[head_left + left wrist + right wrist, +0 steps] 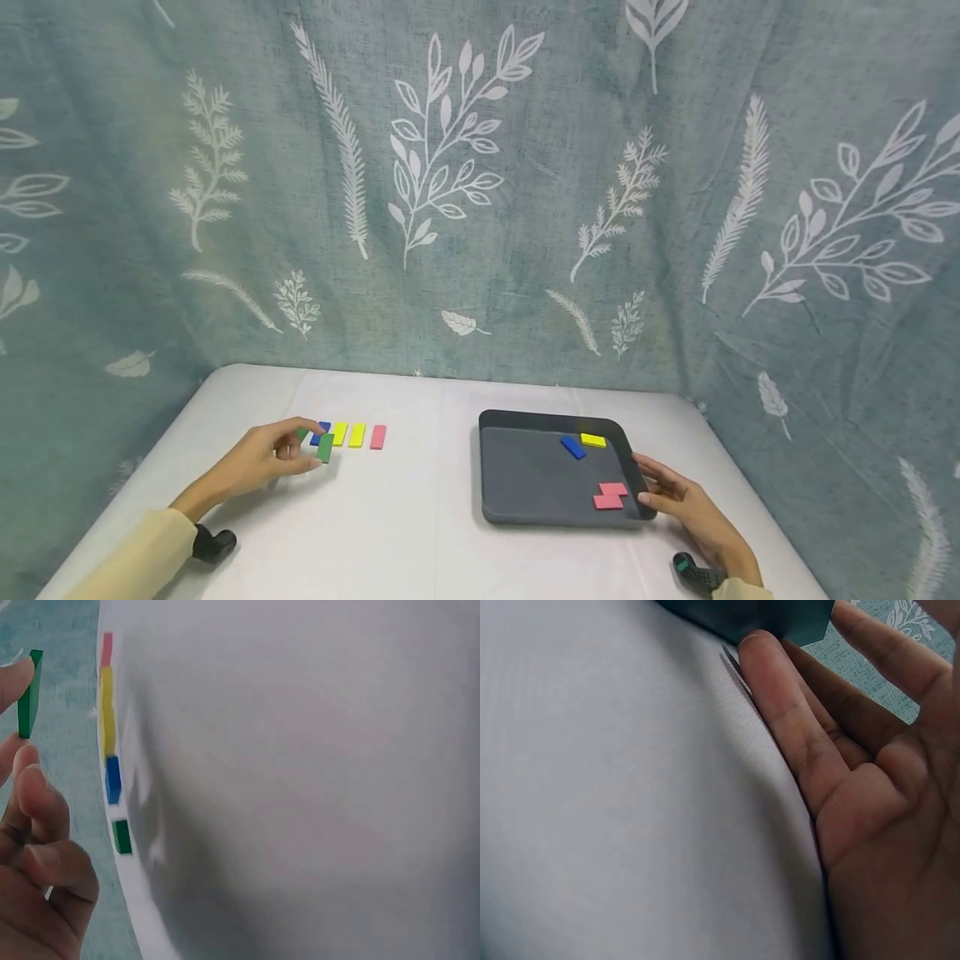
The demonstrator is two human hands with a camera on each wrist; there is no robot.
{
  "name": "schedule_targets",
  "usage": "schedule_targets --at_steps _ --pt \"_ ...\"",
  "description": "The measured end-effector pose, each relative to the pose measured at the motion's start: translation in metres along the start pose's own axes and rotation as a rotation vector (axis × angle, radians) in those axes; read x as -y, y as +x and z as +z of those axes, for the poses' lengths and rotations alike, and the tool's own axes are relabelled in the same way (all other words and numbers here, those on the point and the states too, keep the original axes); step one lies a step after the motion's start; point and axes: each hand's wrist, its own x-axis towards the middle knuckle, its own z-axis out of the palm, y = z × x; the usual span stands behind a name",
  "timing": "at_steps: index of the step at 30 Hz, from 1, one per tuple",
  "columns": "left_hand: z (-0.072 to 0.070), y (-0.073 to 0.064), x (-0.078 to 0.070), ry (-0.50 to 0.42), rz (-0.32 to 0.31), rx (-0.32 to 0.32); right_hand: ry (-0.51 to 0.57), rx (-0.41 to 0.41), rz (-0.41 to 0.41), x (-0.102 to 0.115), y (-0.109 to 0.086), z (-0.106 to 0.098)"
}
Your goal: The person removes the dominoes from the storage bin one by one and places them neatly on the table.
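Observation:
My left hand (266, 454) pinches a small green tile (325, 448) between thumb and fingertip, raised above the white table. Just behind it a row of flat tiles lies on the cloth: a second green tile (122, 836), a blue tile (321, 432), two yellow tiles (357, 435) and a pink tile (378, 437). My right hand (686, 504) holds the right side of a dark grey tray (532, 475), thumb tip at the rim. Inside the tray are a blue tile (573, 447), a yellow tile (592, 440) and two pink tiles (608, 502).
A white cloth (397, 533) covers the table, which has rounded far corners. Green curtains (525, 317) with white leaf prints hang behind it and at both sides. Each wrist wears a black device (213, 543).

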Motion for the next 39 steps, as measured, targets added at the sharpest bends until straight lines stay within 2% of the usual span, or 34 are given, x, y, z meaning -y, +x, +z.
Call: schedule_targets --at_steps 7,15,23,30,39 --pt "-0.009 -0.013 0.012 0.037 -0.051 -0.003 0.002 0.007 0.002 0.000 -0.001 0.001" --pt "-0.018 -0.015 0.019 0.052 -0.094 0.031 0.010 0.005 0.009 -0.002 -0.003 0.001" --pt "-0.023 -0.016 0.029 0.083 -0.066 0.054 0.006 0.005 0.004 0.002 -0.002 0.001" --pt "-0.026 -0.014 0.029 0.153 -0.048 0.072 0.015 -0.004 0.005 0.003 -0.001 0.002" --pt "-0.028 -0.015 0.028 0.158 -0.093 0.111 0.049 0.002 -0.030 -0.001 -0.001 0.001"
